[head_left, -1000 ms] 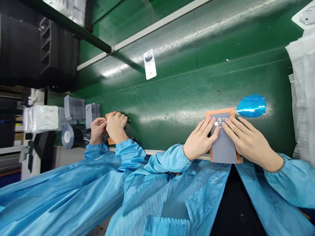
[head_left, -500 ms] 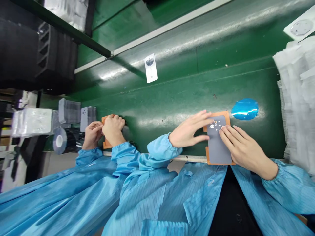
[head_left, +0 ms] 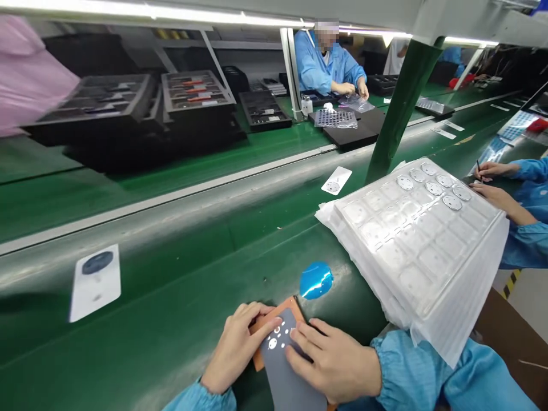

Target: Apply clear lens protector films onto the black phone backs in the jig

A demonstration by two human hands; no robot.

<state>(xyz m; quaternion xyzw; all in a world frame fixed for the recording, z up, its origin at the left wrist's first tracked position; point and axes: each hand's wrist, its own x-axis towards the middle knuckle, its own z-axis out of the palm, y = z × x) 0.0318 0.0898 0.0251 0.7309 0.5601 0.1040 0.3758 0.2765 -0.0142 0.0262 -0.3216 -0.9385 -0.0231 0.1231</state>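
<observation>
A grey phone back cover (head_left: 289,371) with several camera holes lies on an orange fixture (head_left: 293,305) at the bottom centre of the head view. My left hand (head_left: 237,345) grips the far left corner, its thumb on the cover beside the holes and its fingers along the fixture's edge. Across the cover's right side lies my right hand (head_left: 329,359), fingers stretched out and slightly apart, their tips close to the holes; its thumb is hidden. The near end of the cover runs out of view. Just beyond the fixture is a shiny blue round film (head_left: 315,280) on the green bench.
To the right, a clear plastic tray (head_left: 419,240) with several round pieces rests on white wrapping sheets. White cards (head_left: 96,282) lie on the green surface (head_left: 171,319). A green post (head_left: 405,103) rises behind the tray. Co-workers' hands (head_left: 499,188) are at far right.
The view has swung up and right, bringing in the tray and far benches. My left hand has gone from hovering with spread fingers to gripping the cover's corner; my right hand stays on the cover.
</observation>
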